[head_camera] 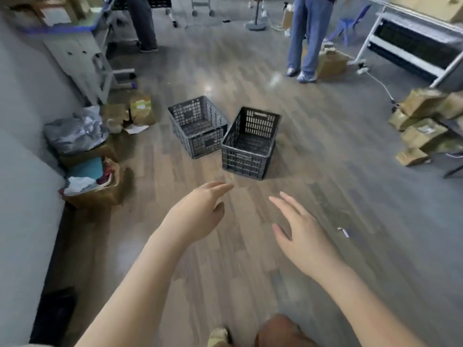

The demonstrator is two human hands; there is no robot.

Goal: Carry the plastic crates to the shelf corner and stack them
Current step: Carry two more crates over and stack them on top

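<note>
Basically, left hand [200, 211] and right hand [298, 231] reach empty, fingers spread: grab near dark slatted plastic crate [249, 144] by opposite rims, lift level.

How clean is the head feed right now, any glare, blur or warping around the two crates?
Head view: a bright ceiling-light glare patch on the wooden floor behind the left crate; both it and the right crate read fairly sharp; left hand and right hand slightly soft; edges smeared and bent by the wide lens, notably the white shelf frame.
</note>
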